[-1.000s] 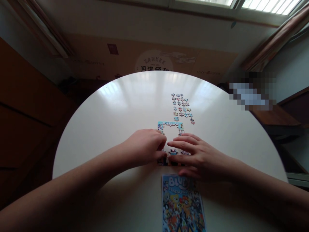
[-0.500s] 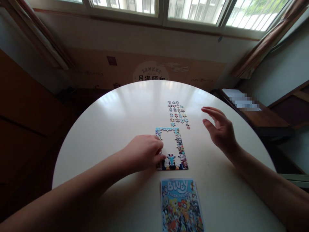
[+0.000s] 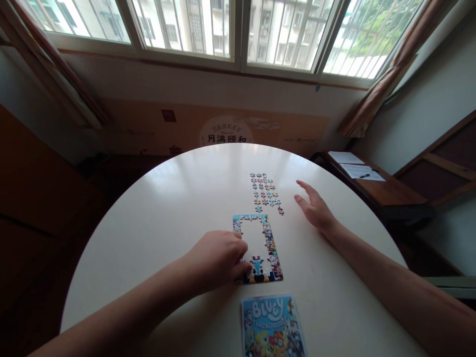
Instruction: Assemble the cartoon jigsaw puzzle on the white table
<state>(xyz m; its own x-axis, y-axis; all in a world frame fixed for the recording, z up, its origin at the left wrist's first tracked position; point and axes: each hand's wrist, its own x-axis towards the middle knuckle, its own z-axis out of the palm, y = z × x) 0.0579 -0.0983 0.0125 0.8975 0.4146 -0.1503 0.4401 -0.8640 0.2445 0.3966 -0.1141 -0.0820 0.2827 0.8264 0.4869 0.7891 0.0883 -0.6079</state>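
Observation:
A partly built jigsaw puzzle (image 3: 272, 248) lies on the white round table, its border joined around a bare middle, with a blue character's piece group near the bottom. My left hand (image 3: 223, 255) rests over the puzzle's left edge, fingers curled together; whatever they may hold is hidden. Loose puzzle pieces (image 3: 265, 189) lie in rows just beyond the puzzle. To the right of them my right hand (image 3: 313, 204) hovers with thumb and fingers apart, holding nothing. A colourful Bluey picture sheet (image 3: 273, 325) lies nearest me, below the puzzle.
The white table (image 3: 148, 213) has a curved far edge. Beyond it stand a wall with a printed banner (image 3: 260, 131) and barred windows. At the right, papers (image 3: 359, 171) and a pen lie on a wooden bench (image 3: 386, 191).
The view has tilted up, showing more window and less of the picture sheet. My right hand is a little closer to the loose pieces. My left hand stays at the puzzle's left edge.

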